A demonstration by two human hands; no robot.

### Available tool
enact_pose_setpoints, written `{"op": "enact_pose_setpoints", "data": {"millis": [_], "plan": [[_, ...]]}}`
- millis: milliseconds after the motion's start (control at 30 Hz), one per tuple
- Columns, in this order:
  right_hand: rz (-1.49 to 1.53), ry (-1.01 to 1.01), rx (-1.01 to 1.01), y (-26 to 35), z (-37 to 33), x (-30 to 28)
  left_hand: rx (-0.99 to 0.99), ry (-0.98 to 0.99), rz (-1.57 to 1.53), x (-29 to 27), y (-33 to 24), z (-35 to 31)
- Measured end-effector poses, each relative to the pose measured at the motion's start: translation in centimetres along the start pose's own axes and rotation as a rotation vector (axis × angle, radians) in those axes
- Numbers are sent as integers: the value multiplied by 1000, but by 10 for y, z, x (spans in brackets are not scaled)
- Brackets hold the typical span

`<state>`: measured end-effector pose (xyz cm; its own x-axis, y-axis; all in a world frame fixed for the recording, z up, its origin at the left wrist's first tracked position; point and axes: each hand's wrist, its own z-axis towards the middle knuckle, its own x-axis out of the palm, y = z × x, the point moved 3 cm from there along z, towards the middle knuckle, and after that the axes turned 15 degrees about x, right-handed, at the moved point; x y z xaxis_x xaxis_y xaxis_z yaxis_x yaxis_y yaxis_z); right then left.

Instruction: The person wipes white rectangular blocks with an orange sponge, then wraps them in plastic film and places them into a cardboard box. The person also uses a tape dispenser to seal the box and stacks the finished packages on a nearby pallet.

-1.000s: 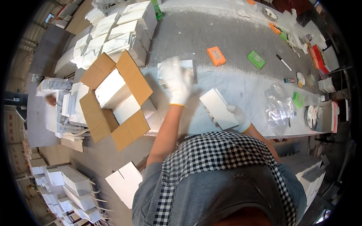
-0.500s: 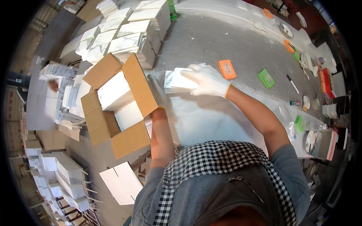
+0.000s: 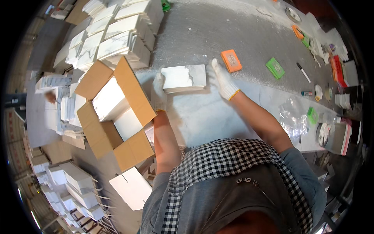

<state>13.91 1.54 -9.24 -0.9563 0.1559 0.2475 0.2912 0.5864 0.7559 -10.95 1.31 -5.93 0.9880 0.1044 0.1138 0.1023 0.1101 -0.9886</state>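
Observation:
A short stack of white, grey-veined tiles lies on the table in front of me, its top face in plain sight. At its left end stands my left hand in a white knit glove, fingers stretched out along the tiles' side and partly shaded by a carton flap. Just off the right end is my right hand, gloved too, with fingers extended and a small gap between it and the tiles. Left of my left forearm, an open cardboard box holds white tiles in part of its inside.
Tall tile stacks stand at the far left of the table. Orange and green small blocks, a marker and clear plastic film lie to the right. A white slotted sheet sits below the box.
My right hand has come off the top of the tile stack and moved to its right end, baring the veined top tile. My left hand stays beside the left end. The view has shifted slightly.

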Motion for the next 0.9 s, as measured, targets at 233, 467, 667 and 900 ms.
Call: {"op": "enact_pose_setpoints", "data": {"millis": [233, 467, 667, 900], "plan": [[-74, 88, 153, -17, -24, -1, -51, 55, -262, 6, 27, -16], [87, 83, 176, -35, -84, -69, -87, 180, -63, 52, 18, -92], [-222, 58, 171, 14, -95, -86, -367, 100, -56, 73, -17, -90], [-371, 30, -52, 40, -29, -85, -549, 279, -11, 96, 1, -23]]}}
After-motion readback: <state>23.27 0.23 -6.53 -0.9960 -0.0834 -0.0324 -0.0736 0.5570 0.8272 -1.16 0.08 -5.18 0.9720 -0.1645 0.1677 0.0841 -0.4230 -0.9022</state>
